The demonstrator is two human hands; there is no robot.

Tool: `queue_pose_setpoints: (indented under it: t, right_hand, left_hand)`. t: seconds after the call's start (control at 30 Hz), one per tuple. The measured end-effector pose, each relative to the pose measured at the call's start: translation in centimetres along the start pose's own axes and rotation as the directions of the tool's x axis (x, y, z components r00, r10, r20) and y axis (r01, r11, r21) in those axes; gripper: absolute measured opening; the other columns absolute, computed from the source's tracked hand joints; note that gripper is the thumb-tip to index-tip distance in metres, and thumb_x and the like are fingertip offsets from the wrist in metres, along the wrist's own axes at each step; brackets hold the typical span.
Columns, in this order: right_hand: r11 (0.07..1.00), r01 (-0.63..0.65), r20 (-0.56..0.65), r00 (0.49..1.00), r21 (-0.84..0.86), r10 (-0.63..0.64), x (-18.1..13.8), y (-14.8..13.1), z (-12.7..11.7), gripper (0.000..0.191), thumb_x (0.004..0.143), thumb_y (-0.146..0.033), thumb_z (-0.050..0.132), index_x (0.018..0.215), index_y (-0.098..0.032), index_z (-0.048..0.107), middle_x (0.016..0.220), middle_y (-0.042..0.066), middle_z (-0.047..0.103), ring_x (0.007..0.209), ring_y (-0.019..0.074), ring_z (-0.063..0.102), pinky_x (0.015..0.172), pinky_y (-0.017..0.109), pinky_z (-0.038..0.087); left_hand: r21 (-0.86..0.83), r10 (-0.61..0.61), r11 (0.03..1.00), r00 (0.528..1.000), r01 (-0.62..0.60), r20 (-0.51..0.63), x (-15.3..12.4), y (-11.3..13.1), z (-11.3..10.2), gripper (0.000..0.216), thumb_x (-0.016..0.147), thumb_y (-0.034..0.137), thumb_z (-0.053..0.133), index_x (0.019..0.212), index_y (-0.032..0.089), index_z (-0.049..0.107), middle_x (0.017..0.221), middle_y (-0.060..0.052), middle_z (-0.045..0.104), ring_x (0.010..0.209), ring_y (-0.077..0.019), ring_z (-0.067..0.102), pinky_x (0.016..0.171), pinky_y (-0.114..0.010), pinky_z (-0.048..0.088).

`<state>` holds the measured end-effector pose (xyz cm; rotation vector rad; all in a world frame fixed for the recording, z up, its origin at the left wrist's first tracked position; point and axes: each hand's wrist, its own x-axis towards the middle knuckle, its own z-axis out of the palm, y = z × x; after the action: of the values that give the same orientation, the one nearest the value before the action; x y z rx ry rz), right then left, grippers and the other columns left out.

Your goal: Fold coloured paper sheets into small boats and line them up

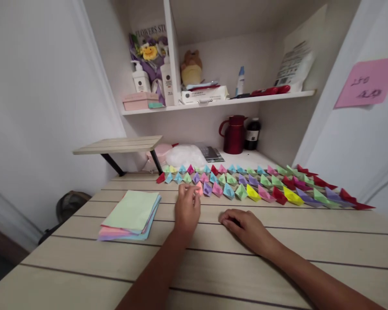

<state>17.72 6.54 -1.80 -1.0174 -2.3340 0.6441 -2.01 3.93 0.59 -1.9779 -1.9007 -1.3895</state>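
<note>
The pink paper boat [199, 189] sat at the left end of the front row of paper boats [261, 191] on the tabletop [278, 258], half hidden by fingertips. The left hand [187, 209], arm stretched forward, pinched it. The right hand [242, 226] lay palm-down nearby, loosely curled shut, holding nothing.

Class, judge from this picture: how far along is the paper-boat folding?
Done: several rows of folded paper boats line the table. In hand: the left hand holds a pink boat at the front row's end; the right hand rests empty. Left: a stack of unfolded coloured sheets.
</note>
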Motion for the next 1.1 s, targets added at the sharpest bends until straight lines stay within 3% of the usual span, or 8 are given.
queue_pose_setpoints:
  t: [0.1, 0.2, 0.33, 0.4, 0.5, 0.57, 0.63, 1.1]
  right_hand:
    - [0.999, 0.037, -0.001, 0.999, -0.003, -0.037, -0.1, 0.1, 0.0, 0.021, 0.088, -0.029, 0.047, 0.09, -0.024, 0.067, 0.089, 0.002, 0.072, 0.083, 0.0201, 0.065, 0.08, 0.032, 0.046]
    - [0.999, 0.041, 0.0, 0.999, -0.015, -0.041, -0.3, 0.1, -0.1, 0.021, 0.088, -0.028, 0.047, 0.092, -0.024, 0.067, 0.091, 0.002, 0.072, 0.085, 0.0199, 0.065, 0.081, 0.032, 0.045]
    - [0.999, 0.035, 0.016, 0.999, -0.03, -0.035, -0.4, 0.1, -0.2, 0.02, 0.088, -0.028, 0.048, 0.092, -0.024, 0.067, 0.091, 0.002, 0.072, 0.084, 0.0199, 0.065, 0.08, 0.033, 0.045]
    - [0.999, 0.037, 0.017, 0.999, -0.028, -0.036, -0.4, 0.1, -0.2, 0.02, 0.088, -0.029, 0.048, 0.092, -0.024, 0.067, 0.09, 0.002, 0.072, 0.084, 0.0197, 0.065, 0.079, 0.033, 0.045]
    - [0.999, 0.035, 0.01, 0.999, -0.026, -0.035, -0.4, 0.0, -0.2, 0.02, 0.087, -0.028, 0.049, 0.092, -0.023, 0.067, 0.089, 0.002, 0.072, 0.082, 0.0197, 0.065, 0.078, 0.032, 0.045]
    - [0.999, 0.034, 0.01, 0.999, -0.029, -0.033, -0.4, 0.0, -0.2, 0.02, 0.087, -0.028, 0.048, 0.092, -0.023, 0.067, 0.089, 0.002, 0.072, 0.081, 0.0198, 0.065, 0.078, 0.032, 0.046]
    - [0.999, 0.032, 0.015, 0.999, -0.033, -0.031, -0.3, 0.0, -0.2, 0.02, 0.087, -0.029, 0.048, 0.091, -0.024, 0.067, 0.089, 0.002, 0.072, 0.081, 0.0199, 0.065, 0.078, 0.032, 0.046]
    - [0.998, 0.043, 0.04, 0.998, -0.041, -0.041, -0.3, 0.2, -0.1, 0.018, 0.088, -0.029, 0.047, 0.092, -0.026, 0.065, 0.091, 0.001, 0.071, 0.082, 0.0194, 0.064, 0.077, 0.031, 0.046]
  left_hand:
    - [-0.015, 0.099, 0.995, 0.994, -0.098, 0.048, -0.8, 1.7, -2.8, 0.02, 0.089, 0.017, 0.048, 0.095, 0.024, 0.065, 0.109, -0.005, 0.055, 0.096, -0.0145, 0.06, 0.082, -0.025, 0.05]
    - [0.072, 0.288, 0.948, 0.932, -0.31, 0.221, -0.5, 0.9, -7.4, 0.027, 0.089, 0.015, 0.045, 0.101, 0.024, 0.067, 0.107, -0.007, 0.06, 0.1, -0.0186, 0.058, 0.09, -0.033, 0.046]
    - [0.103, 0.033, 0.993, 0.987, -0.05, 0.157, 0.7, -4.0, -13.9, 0.024, 0.088, 0.025, 0.046, 0.1, 0.024, 0.068, 0.112, -0.006, 0.06, 0.111, -0.0196, 0.054, 0.1, -0.036, 0.041]
    - [0.074, -0.084, 0.995, 0.967, 0.068, 0.239, 0.6, -6.7, -16.3, 0.027, 0.086, 0.03, 0.048, 0.104, 0.023, 0.066, 0.118, -0.006, 0.06, 0.116, -0.0196, 0.052, 0.106, -0.037, 0.037]
    - [0.076, -0.185, 0.983, 0.905, 0.169, 0.383, -0.4, -9.3, -18.6, 0.036, 0.082, 0.041, 0.055, 0.111, 0.023, 0.065, 0.116, -0.008, 0.066, 0.109, -0.0223, 0.06, 0.095, -0.037, 0.048]
    - [0.044, -0.301, 0.943, 0.786, 0.33, 0.54, -1.1, -10.2, -19.5, 0.046, 0.084, 0.048, 0.052, 0.124, 0.027, 0.058, 0.132, -0.006, 0.058, 0.12, -0.0236, 0.054, 0.098, -0.038, 0.046]
    - [-0.004, -0.304, 0.923, 0.734, 0.386, 0.607, -1.3, -10.9, -19.9, 0.052, 0.084, 0.051, 0.051, 0.131, 0.028, 0.053, 0.143, -0.005, 0.049, 0.129, -0.0247, 0.046, 0.102, -0.04, 0.043]
    - [0.098, -0.202, 0.975, 0.623, 0.197, 0.755, 0.4, -13.4, -19.8, 0.075, 0.076, 0.051, 0.065, 0.142, 0.028, 0.037, 0.149, -0.005, 0.041, 0.136, -0.0259, 0.037, 0.113, -0.039, 0.028]
